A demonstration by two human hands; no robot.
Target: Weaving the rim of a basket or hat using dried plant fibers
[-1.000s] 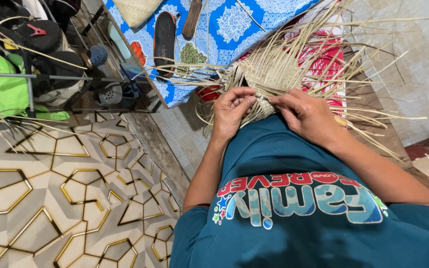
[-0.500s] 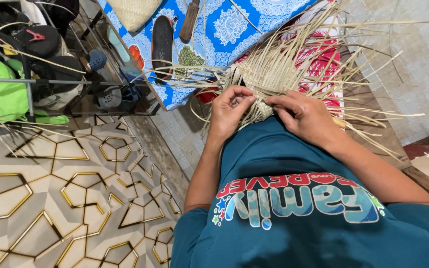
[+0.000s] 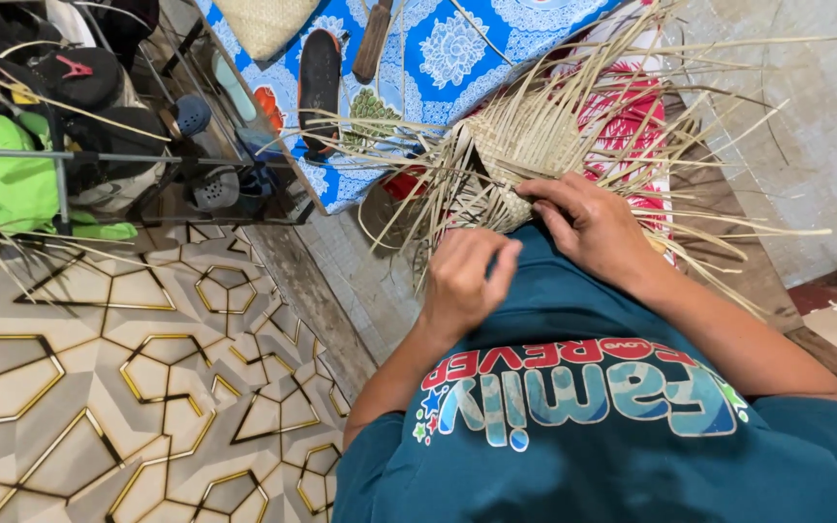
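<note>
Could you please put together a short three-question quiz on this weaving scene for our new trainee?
1. True or false: the right hand rests on the woven straw piece.
2. Which hand is curled and lifted off the weave? A) left hand B) right hand
3. Fill in: the cloth under the loose straw strips is mostly ____ in colour.

Key: 1 true; 2 A; 3 blue.
</note>
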